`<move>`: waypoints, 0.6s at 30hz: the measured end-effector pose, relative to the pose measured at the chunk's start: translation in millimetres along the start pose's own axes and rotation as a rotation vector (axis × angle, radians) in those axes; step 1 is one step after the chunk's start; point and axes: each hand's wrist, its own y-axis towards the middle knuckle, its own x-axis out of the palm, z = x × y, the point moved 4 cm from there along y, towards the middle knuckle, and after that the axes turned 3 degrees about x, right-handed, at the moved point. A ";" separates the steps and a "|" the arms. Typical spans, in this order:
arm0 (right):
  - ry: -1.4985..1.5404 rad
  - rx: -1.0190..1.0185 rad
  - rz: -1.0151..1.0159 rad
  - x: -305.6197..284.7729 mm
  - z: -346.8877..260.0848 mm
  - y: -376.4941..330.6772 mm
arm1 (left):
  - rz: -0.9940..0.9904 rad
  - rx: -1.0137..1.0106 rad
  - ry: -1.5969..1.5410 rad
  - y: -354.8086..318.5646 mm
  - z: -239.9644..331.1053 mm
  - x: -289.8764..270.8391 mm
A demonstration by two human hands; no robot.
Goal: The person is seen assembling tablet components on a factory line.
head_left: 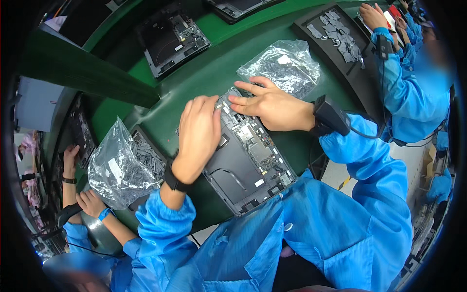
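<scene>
An opened laptop base [238,177] lies at a slant in front of me, its circuit board and dark inner panel exposed. My left hand [197,134] rests over its far left corner, fingers extended close together. That hand hides part of the edge, and anything beneath its fingertips is out of sight. At the far right corner is my right hand [272,104], fingers apart, with the lower fingertips touching the base near small board parts. A clear plastic bag [287,61] of small dark grey pieces sits just beyond my right hand.
Left of me, another clear bag [114,168] lies beside a tray of grey strips [148,158]. A second opened laptop base [172,41] stands farther back. A black tray [311,48] holds grey pieces. A green post [92,73] crosses the left side. Co-workers' hands [90,202] work nearby.
</scene>
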 end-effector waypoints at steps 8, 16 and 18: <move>0.472 0.351 0.067 10.9 27.7 28.5 | 0.130 -0.471 -0.450 -117.3 12.6 -25.8; 0.417 0.426 -0.181 10.9 30.0 34.5 | 0.329 -0.660 -0.837 -154.5 26.7 -15.6; 0.461 0.400 -0.045 17.8 24.7 30.8 | 0.340 -0.686 -0.920 -160.0 28.8 -12.8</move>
